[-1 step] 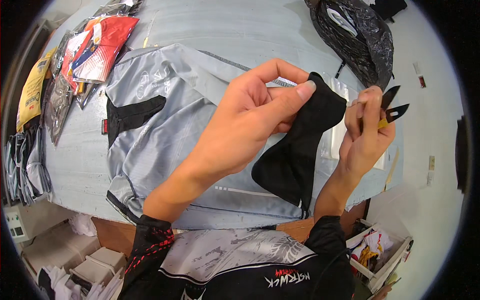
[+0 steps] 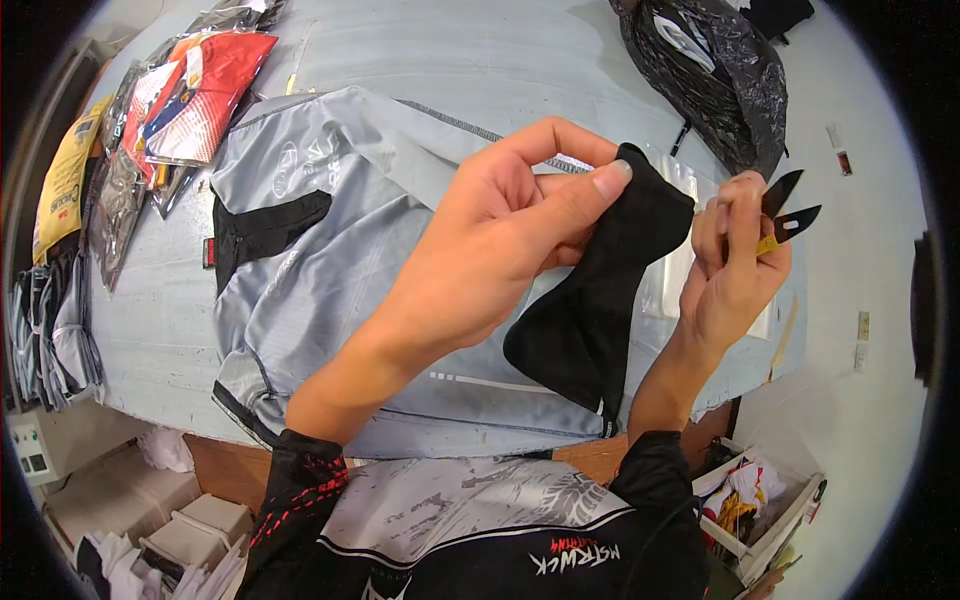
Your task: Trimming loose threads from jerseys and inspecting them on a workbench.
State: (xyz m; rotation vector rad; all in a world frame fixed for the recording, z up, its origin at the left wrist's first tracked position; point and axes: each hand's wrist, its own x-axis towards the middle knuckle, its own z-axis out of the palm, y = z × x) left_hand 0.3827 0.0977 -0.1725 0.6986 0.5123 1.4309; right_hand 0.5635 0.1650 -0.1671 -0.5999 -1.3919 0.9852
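Over the worktop [image 2: 450,50], your left hand [image 2: 520,215] pinched black cloth [image 2: 595,310] while your right hand [image 2: 740,260] curled around snips [image 2: 768,244], blades [image 2: 783,195] turned right, seemingly to spare it.

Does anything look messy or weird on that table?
Yes, the grey shirt on the table looks a bit odd: it lies rumpled, and its seam stitching shows, so it may be inside out. I can't see any spills.
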